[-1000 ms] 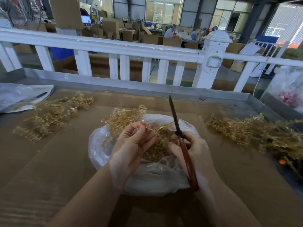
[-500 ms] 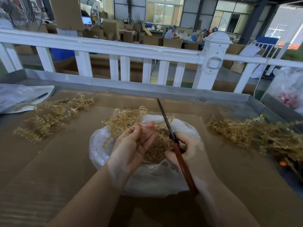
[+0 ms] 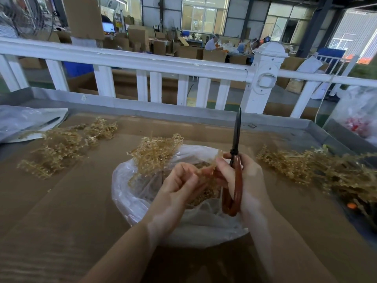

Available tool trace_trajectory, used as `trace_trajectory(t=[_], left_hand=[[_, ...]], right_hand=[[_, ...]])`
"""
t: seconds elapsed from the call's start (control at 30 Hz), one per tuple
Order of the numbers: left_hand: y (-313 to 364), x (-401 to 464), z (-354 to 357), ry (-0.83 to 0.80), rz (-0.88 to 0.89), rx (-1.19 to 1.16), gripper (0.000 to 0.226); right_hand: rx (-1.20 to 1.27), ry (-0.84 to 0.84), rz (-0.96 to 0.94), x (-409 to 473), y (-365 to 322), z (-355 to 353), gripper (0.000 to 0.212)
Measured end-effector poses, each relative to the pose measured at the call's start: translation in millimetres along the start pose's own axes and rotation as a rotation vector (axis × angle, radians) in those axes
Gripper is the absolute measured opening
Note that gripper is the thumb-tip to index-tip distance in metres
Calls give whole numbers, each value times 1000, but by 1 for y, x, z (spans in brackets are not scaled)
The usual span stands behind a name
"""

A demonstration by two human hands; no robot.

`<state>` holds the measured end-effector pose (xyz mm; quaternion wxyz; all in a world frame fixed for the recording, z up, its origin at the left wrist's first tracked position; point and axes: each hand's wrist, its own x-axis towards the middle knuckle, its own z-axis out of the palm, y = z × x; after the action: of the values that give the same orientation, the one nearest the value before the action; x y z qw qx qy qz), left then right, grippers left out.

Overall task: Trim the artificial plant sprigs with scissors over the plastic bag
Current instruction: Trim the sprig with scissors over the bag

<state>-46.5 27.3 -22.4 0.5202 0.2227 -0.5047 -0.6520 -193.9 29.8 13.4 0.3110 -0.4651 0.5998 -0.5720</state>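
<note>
Swinging scissors (image 3: 236, 160) upright, blades closed | right hand (image 3: 242, 180) grips handles | left hand (image 3: 179, 184) fingers pinching sprig (image 3: 206, 170) over plastic bag (image 3: 130, 193) | likely between cuts

The bag (image 3: 142, 201) at centre is thin, glossy clear plastic. Scissors (image 3: 234, 176) have dark matt metal blades and glossy reddish-brown handles. The cardboard (image 3: 61, 211) is matt brown.

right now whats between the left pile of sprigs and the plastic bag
In the head view, only bare brown cardboard lies between the left pile of sprigs and the plastic bag.
</note>
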Motion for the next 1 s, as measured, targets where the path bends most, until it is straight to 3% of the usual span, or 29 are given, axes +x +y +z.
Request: trace_trajectory(t=[0.1, 0.27, 0.37, 0.47, 0.53, 0.6, 0.73, 0.83, 1.0], left_hand=[[2, -1, 0, -32, 26, 345, 9], [15, 2, 5, -90, 39, 452, 9], [25, 5, 8, 74, 48, 424, 3], [31, 15, 3, 293, 72, 686, 17], [35, 19, 1, 243, 49, 791, 32], [35, 25, 0, 164, -36, 669, 35], [32, 30, 0, 143, -113, 415, 2], [30, 30, -4, 205, -180, 211, 7], [25, 30, -7, 308, -203, 72, 9]], right_hand=[[55, -20, 45, 4, 2, -1, 20], [-10, -28, -8, 8, 1, -5, 31], [-76, -35, -67, 9, -3, -8, 33], [-90, -81, -121, 9, -7, -8, 32], [-102, -125, -145, 9, -10, -8, 32], [-146, -183, -157, 10, -11, -8, 32], [-195, -237, -176, 9, -13, -8, 30], [-188, -178, -230, 8, -15, -9, 29], [-154, -48, -259, 1, -16, -12, 32]])
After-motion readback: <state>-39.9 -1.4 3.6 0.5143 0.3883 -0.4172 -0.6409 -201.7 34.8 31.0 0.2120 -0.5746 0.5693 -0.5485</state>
